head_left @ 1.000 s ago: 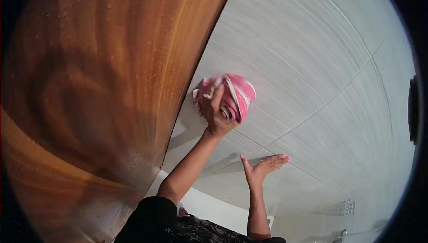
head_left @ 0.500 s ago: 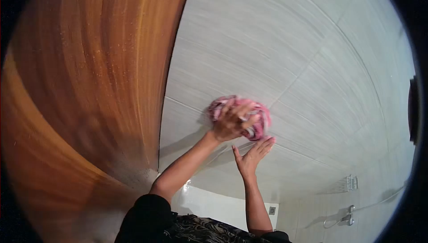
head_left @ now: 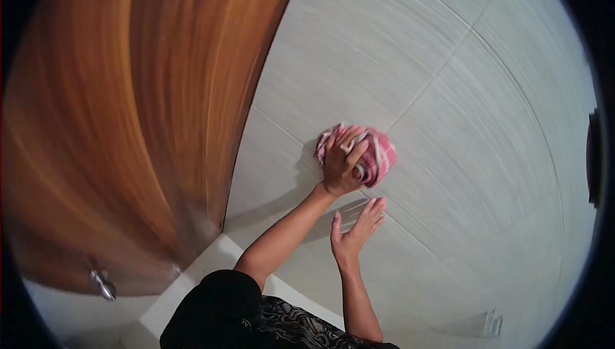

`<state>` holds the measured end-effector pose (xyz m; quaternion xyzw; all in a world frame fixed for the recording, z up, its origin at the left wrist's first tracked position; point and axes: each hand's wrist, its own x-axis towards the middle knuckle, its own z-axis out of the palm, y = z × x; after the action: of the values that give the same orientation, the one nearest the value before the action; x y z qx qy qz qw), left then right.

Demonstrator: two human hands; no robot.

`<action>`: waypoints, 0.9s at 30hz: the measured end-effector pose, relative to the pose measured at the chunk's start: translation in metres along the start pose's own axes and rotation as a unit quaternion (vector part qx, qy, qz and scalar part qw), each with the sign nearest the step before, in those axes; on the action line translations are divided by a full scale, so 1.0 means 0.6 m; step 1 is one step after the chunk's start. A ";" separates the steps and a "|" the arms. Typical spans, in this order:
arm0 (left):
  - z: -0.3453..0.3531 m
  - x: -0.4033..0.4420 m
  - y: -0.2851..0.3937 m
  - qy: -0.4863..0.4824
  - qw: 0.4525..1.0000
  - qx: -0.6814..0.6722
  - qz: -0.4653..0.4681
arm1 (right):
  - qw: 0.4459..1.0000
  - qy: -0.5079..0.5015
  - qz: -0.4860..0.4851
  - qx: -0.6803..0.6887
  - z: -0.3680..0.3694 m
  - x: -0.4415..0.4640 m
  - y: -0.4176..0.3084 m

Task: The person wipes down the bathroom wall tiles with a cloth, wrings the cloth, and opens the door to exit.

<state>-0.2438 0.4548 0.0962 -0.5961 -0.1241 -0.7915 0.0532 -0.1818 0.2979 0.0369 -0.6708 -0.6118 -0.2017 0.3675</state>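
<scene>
My left hand (head_left: 344, 164) presses a crumpled pink-and-white cloth (head_left: 382, 155) against the grey tiled wall (head_left: 397, 86). Its fingers curve over the cloth's left part, and folds bulge out to the right. Below and slightly right, my right hand (head_left: 357, 230) is raised near the wall with its fingers extended and thumb apart, holding nothing. A gap separates it from the cloth. Whether its fingertips touch the tiles I cannot tell.
A brown wood-grain door or panel (head_left: 173, 92) borders the wall on the left, with a metal handle (head_left: 102, 285) low down. A small wall rack (head_left: 492, 323) sits at lower right. A dark object (head_left: 594, 157) shows at the right edge.
The view has turned, bringing the metal handle into sight and the shower fitting out of it. My left hand and the cloth appear slightly higher and farther right. My right hand stays open.
</scene>
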 end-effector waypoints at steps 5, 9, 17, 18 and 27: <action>-0.022 -0.105 0.029 0.055 0.979 0.093 -0.170 | 0.990 0.029 -0.121 0.071 -0.029 0.034 0.029; 0.027 -0.061 0.031 0.305 0.830 0.010 -0.467 | 0.964 0.031 -0.244 0.100 -0.015 0.106 0.017; 0.001 -0.042 0.024 0.224 0.928 0.150 -0.258 | 0.937 0.056 -0.333 0.090 -0.004 0.173 0.006; 0.005 -0.046 0.017 0.233 0.926 0.153 -0.256 | 0.937 0.064 -0.340 0.038 0.005 0.175 0.015; 0.001 -0.067 -0.058 0.408 0.665 0.197 -0.594 | 0.925 0.114 -0.314 -0.182 0.032 0.171 -0.011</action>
<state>-0.2396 0.4858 0.0533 0.0105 -0.5702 -0.7770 -0.2666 -0.1741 0.3807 0.0999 -0.4718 -0.6976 -0.4905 0.2240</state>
